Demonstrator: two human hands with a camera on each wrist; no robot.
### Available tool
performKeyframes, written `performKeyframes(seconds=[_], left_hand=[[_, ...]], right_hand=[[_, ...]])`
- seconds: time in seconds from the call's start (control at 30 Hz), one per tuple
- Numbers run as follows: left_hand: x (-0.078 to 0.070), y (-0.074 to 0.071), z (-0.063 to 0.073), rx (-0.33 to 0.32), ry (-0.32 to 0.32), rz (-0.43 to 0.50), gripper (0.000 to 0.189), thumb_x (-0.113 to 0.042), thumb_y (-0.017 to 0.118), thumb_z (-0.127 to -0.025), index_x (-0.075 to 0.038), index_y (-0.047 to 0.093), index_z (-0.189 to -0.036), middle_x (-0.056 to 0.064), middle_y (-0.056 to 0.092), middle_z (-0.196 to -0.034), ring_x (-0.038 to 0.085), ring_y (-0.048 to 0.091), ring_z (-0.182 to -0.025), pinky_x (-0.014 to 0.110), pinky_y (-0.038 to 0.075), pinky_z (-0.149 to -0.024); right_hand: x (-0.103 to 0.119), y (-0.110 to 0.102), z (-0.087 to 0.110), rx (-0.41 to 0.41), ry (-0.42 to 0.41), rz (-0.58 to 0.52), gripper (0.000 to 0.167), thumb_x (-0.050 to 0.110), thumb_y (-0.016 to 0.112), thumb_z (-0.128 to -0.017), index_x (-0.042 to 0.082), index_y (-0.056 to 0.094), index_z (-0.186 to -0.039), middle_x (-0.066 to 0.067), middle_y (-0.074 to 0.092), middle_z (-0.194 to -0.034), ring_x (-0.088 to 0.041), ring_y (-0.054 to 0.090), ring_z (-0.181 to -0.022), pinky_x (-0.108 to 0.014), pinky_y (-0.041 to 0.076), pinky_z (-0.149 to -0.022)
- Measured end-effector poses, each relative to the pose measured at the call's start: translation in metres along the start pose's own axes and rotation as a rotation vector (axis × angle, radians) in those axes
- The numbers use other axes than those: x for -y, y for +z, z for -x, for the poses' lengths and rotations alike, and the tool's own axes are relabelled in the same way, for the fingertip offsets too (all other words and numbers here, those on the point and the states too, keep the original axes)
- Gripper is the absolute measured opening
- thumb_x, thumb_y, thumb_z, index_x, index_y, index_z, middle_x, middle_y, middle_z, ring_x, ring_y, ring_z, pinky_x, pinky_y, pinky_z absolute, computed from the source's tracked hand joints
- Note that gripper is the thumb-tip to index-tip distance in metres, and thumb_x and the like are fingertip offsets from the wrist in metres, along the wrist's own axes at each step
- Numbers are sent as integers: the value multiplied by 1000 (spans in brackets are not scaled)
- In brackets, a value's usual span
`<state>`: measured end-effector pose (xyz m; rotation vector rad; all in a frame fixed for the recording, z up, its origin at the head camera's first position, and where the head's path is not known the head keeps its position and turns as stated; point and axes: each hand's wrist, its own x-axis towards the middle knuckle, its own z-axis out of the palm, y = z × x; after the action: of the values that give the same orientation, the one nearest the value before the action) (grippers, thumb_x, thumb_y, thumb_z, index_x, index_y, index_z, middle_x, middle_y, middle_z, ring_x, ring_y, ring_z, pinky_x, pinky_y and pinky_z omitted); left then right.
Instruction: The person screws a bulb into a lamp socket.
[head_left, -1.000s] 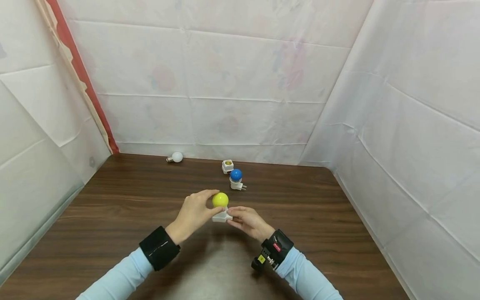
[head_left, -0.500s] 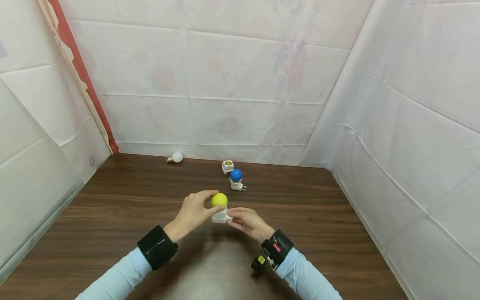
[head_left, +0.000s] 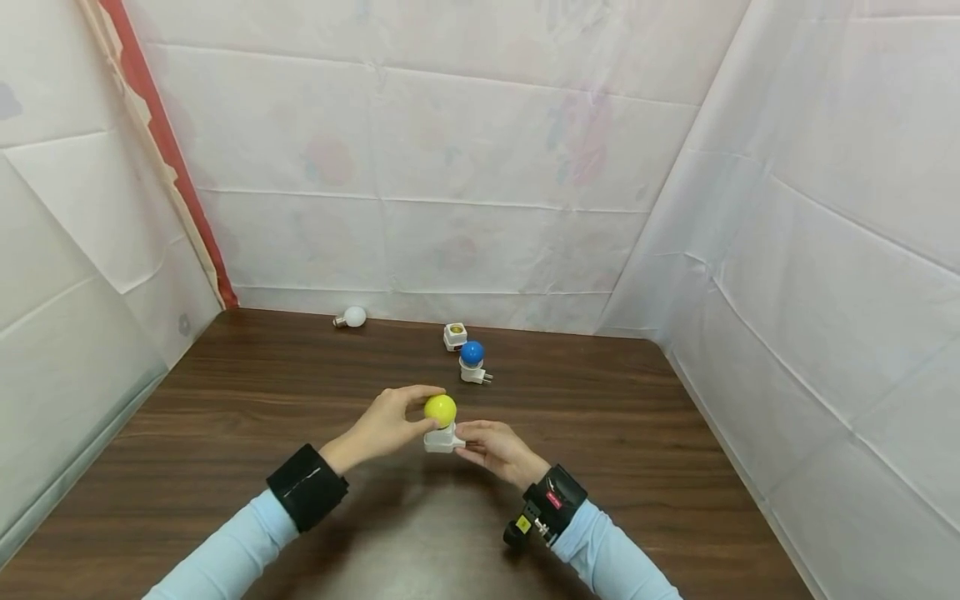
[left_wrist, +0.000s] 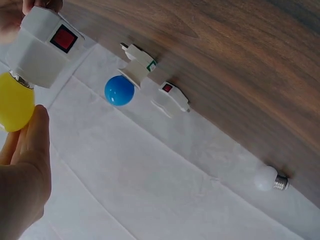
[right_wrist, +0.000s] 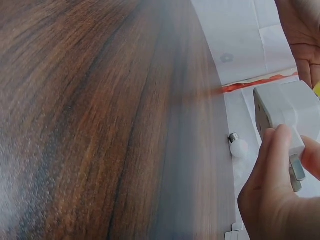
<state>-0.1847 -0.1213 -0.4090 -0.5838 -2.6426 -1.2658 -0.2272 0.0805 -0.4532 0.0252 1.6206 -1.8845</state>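
My left hand (head_left: 387,425) holds a round yellow light bulb (head_left: 440,410) between thumb and fingers. Below the bulb is a white plug-in lamp socket (head_left: 438,442), pinched at its plug end by my right hand (head_left: 497,450). In the left wrist view the socket (left_wrist: 42,47) shows a red switch, and a strip of the bulb's metal base is visible where the yellow bulb (left_wrist: 16,102) enters it. Flat metal plug pins (right_wrist: 296,172) stick out beside my right fingers in the right wrist view. Both things are held above the table.
Farther back on the brown wooden table (head_left: 600,433) stands a blue bulb (head_left: 472,352) in a white plug socket (head_left: 472,374). Behind it is another white socket (head_left: 454,336) with its opening upward. A white bulb (head_left: 354,316) lies near the back edge, by the white sheeting (head_left: 450,167).
The yellow bulb and the socket have come slightly nearer to me. My left wrist has shifted a little left and turned, its fingers still on the bulb; my right hand keeps its grip.
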Motion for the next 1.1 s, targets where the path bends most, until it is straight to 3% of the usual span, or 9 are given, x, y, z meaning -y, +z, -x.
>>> performKeyframes(seconds=[0.2,0.43,0.57,0.8,1.1], left_hand=[[-1,1,-2,-10,4,15,46,-16,71,-80,-5,56,-123,13,61,-120,28,60,-108,40,50,-88],[-7,9,1,-186,-16,-141,56,-29,77,-72,-6,59,-120,11,63,-117,27,60,-107,46,49,-87],[-16,11,2,-234,-46,-229,57,-35,78,-70,-6,62,-116,12,65,-113,28,62,-103,46,50,-84],[-18,10,2,-234,-38,-244,50,-33,77,-72,-5,64,-111,11,67,-107,26,64,-96,42,52,-79],[-15,5,-1,-174,-45,-115,47,-28,75,-75,-4,63,-114,10,67,-108,25,65,-97,40,53,-78]], right_hand=[[-1,-1,-1,-1,-7,-15,31,10,60,-88,-4,55,-116,-6,61,-98,-15,60,-88,-26,51,-86],[-1,1,0,-4,-37,-18,30,9,59,-89,-5,55,-116,-5,61,-97,-14,60,-88,-27,50,-87],[-1,3,1,-21,-35,-26,28,9,59,-89,-4,57,-113,-5,61,-96,-14,60,-87,-27,51,-86],[0,3,2,-35,-37,-22,27,9,59,-89,-4,58,-112,-5,61,-96,-15,61,-87,-28,51,-86],[3,2,4,-19,-56,-21,32,9,59,-88,-7,54,-116,-7,62,-99,-15,61,-89,-29,50,-88]])
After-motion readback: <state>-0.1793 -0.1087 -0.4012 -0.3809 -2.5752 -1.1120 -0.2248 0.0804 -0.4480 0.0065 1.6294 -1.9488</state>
